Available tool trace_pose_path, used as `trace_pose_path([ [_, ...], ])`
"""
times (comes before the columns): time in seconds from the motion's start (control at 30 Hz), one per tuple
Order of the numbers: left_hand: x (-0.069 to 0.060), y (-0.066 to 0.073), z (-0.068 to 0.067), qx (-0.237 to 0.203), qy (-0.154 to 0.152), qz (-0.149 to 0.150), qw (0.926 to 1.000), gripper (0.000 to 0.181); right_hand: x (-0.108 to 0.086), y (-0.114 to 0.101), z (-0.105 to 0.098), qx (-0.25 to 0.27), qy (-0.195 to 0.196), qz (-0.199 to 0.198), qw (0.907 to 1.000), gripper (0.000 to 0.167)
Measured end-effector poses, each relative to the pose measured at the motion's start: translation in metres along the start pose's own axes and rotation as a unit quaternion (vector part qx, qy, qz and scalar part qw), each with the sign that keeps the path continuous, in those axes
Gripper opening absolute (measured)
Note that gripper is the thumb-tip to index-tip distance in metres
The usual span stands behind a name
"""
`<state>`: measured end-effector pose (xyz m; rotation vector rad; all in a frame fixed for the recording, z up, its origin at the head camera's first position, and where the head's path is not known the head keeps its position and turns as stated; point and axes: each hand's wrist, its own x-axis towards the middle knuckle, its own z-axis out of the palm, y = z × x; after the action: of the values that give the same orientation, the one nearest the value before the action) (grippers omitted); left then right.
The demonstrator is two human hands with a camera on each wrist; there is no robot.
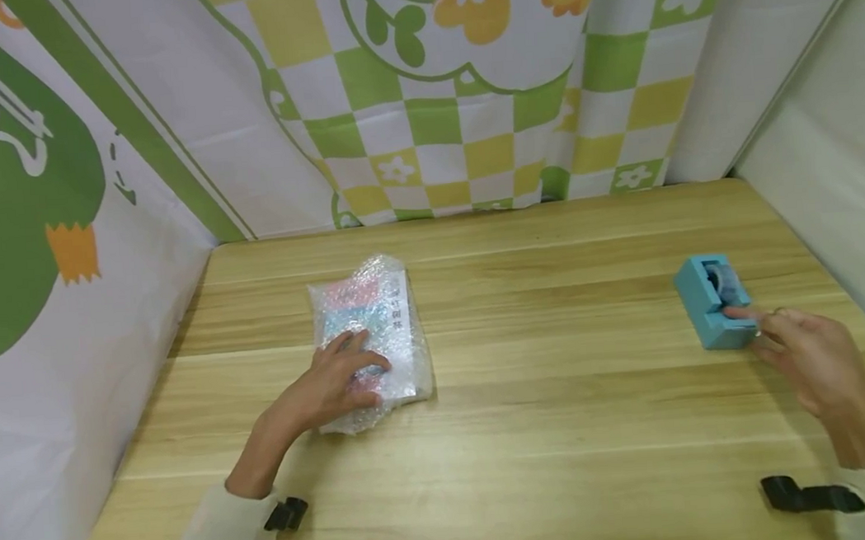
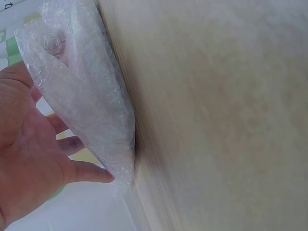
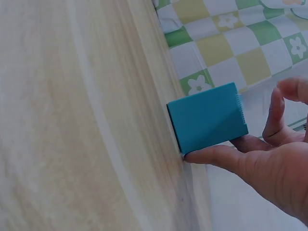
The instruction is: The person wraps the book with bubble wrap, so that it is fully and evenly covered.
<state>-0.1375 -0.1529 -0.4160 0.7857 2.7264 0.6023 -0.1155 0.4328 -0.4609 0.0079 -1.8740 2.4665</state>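
A bubble-wrapped flat packet (image 1: 399,330), with pink, blue and white panels showing through, lies on the table left of centre. My left hand (image 1: 338,377) rests on its left part, fingers spread over the wrap. In the left wrist view, the thumb of that hand (image 2: 36,149) lies along the edge of the packet (image 2: 91,91). Far to the right is a blue tape dispenser (image 1: 696,303) with a clear tape roll. My right hand (image 1: 817,354) touches its right side, one finger over the front. The dispenser (image 3: 209,118) partly hides a finger of the right hand (image 3: 269,168).
The wood-grain table (image 1: 546,428) carries both things. Behind it hangs a green, yellow and white checked cloth (image 1: 461,136). Pale sheeting (image 1: 833,138) rises along the right side, and a printed green-and-white sheet (image 1: 137,296) along the left.
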Motion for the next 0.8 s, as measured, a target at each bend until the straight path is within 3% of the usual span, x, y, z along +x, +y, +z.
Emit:
trace_pose_path([
  [0.17, 0.0, -0.001, 0.0, 0.004, 0.003, 0.007, 1.0, 0.038, -0.003, -0.007, 0.01, -0.043, 0.038, 0.036, 0.9977, 0.044],
  [0.23, 0.0, -0.001, 0.0, 0.004, 0.003, 0.005, 1.0, 0.038, -0.003, -0.01, 0.014, -0.11, 0.056, 0.055, 0.9908, 0.047],
  [0.3, 0.0, -0.001, 0.0, 0.003, 0.002, 0.003, 1.0, 0.038, -0.003, -0.013, 0.018, -0.2, 0.073, 0.074, 0.9743, 0.049],
  [0.4, -0.001, -0.001, 0.0, 0.002, 0.001, 0.002, 1.0, 0.038, -0.006, -0.018, 0.022, -0.348, 0.098, 0.106, 0.9265, 0.047],
  [0.43, -0.001, -0.001, 0.0, 0.001, 0.001, 0.002, 1.0, 0.038, -0.008, -0.019, 0.022, -0.375, 0.105, 0.112, 0.9142, 0.046],
  [0.5, -0.001, 0.0, 0.0, 0.002, 0.003, 0.002, 1.0, 0.038, -0.011, -0.022, 0.024, -0.398, 0.112, 0.128, 0.9016, 0.045],
  [0.57, -0.001, 0.0, 0.0, 0.002, 0.005, 0.002, 1.0, 0.038, -0.014, -0.023, 0.025, -0.402, 0.117, 0.139, 0.8976, 0.044],
  [0.67, -0.001, 0.0, 0.0, 0.0, 0.006, 0.0, 1.0, 0.038, -0.018, -0.024, 0.029, -0.397, 0.108, 0.152, 0.8985, 0.056],
  [0.8, -0.001, 0.0, 0.001, -0.004, 0.002, -0.003, 1.0, 0.038, -0.022, -0.024, 0.033, -0.427, 0.109, 0.154, 0.8846, 0.066],
])
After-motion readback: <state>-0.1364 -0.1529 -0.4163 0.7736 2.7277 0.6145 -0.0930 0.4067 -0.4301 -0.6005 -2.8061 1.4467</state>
